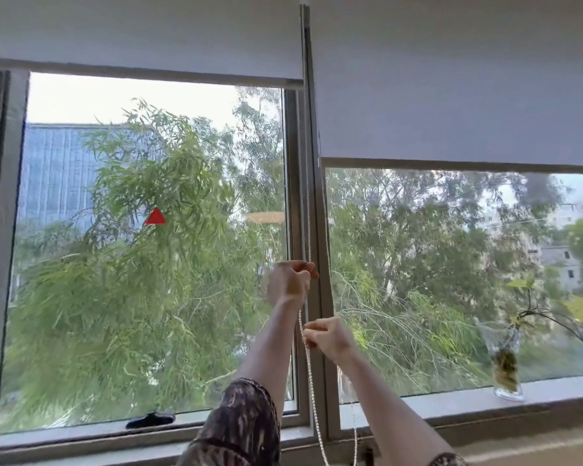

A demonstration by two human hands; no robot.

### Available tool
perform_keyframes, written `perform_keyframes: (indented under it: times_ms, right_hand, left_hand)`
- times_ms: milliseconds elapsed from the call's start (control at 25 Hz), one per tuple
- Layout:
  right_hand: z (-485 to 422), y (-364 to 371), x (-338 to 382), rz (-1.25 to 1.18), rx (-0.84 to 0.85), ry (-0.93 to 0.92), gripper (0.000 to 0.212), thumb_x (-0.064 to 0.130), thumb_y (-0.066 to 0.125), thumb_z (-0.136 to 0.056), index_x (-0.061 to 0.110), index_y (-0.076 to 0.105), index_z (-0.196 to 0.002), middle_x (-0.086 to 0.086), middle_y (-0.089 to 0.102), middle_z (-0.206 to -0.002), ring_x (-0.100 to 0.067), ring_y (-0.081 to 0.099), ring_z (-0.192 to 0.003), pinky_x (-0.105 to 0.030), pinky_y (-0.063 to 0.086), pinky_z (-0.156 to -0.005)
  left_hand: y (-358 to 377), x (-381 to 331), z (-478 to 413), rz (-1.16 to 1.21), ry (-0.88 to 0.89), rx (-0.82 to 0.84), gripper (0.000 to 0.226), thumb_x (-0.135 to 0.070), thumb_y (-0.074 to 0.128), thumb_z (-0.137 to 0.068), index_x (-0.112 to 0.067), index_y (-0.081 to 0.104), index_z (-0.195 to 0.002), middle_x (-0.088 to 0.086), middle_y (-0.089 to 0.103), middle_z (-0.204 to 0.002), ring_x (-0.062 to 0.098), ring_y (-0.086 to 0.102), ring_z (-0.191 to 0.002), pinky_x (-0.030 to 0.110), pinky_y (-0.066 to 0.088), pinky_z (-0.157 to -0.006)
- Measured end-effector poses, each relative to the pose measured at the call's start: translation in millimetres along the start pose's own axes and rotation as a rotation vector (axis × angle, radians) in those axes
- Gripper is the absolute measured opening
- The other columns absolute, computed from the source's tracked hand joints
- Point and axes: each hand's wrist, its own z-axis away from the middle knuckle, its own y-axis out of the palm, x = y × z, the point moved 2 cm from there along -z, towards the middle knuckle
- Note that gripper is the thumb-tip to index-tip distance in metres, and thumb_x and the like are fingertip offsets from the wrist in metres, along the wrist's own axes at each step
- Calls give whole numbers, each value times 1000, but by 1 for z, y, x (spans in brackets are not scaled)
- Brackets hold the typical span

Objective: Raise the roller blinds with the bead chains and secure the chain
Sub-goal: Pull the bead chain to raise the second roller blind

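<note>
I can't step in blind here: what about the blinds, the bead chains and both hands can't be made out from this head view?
- Roller tubes of left blind and right blind: cut off by top edge.
- Chain bottom loop and any securing hook: below bottom edge.
- Left hand: motion-blurred, grip unclear.
- Right hand: fingers hide the chain.
- Second chain: too thin to trace upward.
</note>
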Motion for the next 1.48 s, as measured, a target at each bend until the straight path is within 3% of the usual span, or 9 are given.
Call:
perform_keyframes:
  times_ms: [320, 520, 720, 800, 920, 1040, 1120, 1240, 1480]
  right_hand:
    - [-40, -50, 54, -316, -299, 32, 28, 16, 48, -95, -2, 69, -92, -20, 70, -86, -19, 56, -69, -29, 43, -62]
    - [-58, -51, 83, -322, -299, -26, 22, 16, 50, -95, 3, 65, -103, 1, 59, -72, -13, 54, -66, -24, 44, -56]
    - [-63, -42, 79, -317, -296, -33, 24, 10, 46, -98, 0, 64, -108, -11, 62, -88, -24, 58, -79, -43, 54, -77]
    - [-60, -38, 69, -291, -300, -41, 23, 9, 46, -97, -1, 66, -104, -10, 62, -84, -24, 57, -76, -39, 54, -70]
    - [-54, -34, 56, -194, -308, -72, 21, 7, 49, -96, 0, 69, -99, -11, 67, -85, -19, 58, -69, -13, 45, -44]
    - [-49, -26, 42, -139, -286, -97, 21, 4, 50, -94, 0, 71, -95, -10, 67, -82, -16, 55, -62, -5, 37, -37]
    - [-45, -19, 34, -156, -235, -87, 20, 3, 51, -94, 1, 70, -92, -9, 65, -77, -16, 53, -58, -10, 38, -39]
    - [-37, -3, 25, -224, -149, -46, 20, 5, 54, -93, 2, 71, -84, -6, 64, -68, -13, 52, -52, -14, 39, -42]
    - [-23, 11, 17, -333, 43, -17, 26, 8, 56, -93, 9, 75, -76, -6, 69, -64, -21, 49, -57, -32, 35, -50]
  left_hand:
    - [4, 39, 23, -67, 10, 54, 14, -16, 66, -88, -20, 78, -94, -4, 78, -93, 4, 54, -57, 19, 40, -49]
    - [17, 51, 36, -108, -54, 104, 13, -24, 66, -90, -25, 79, -90, -10, 78, -88, -3, 44, -43, 16, 28, -37]
    - [25, 58, 42, -210, -31, 134, 14, -20, 68, -87, -27, 79, -83, -13, 78, -83, -4, 48, -40, 13, 31, -35]
    - [24, 65, 40, -234, -17, 189, 10, -25, 70, -87, -26, 79, -82, -8, 78, -82, -4, 48, -38, 14, 31, -36]
    - [15, 70, 34, -140, -24, 327, 18, -26, 70, -87, -14, 78, -97, 8, 78, -94, 7, 59, -61, 19, 44, -58]
    - [-1, 59, 19, 77, -36, 299, 29, -12, 64, -90, 0, 69, -116, 17, 72, -112, 21, 65, -98, 32, 50, -92]
    - [-10, 37, 9, 238, -41, 233, 25, -12, 62, -92, -3, 69, -114, 16, 71, -113, 21, 63, -98, 30, 52, -87]
    - [-16, 7, -2, 321, -72, 222, 22, -21, 62, -92, -14, 70, -111, 4, 73, -108, 17, 58, -89, 18, 40, -57]
    - [-12, -9, -16, 266, -36, 166, 25, -21, 65, -90, -5, 72, -108, 12, 72, -112, 21, 64, -97, 26, 48, -76]
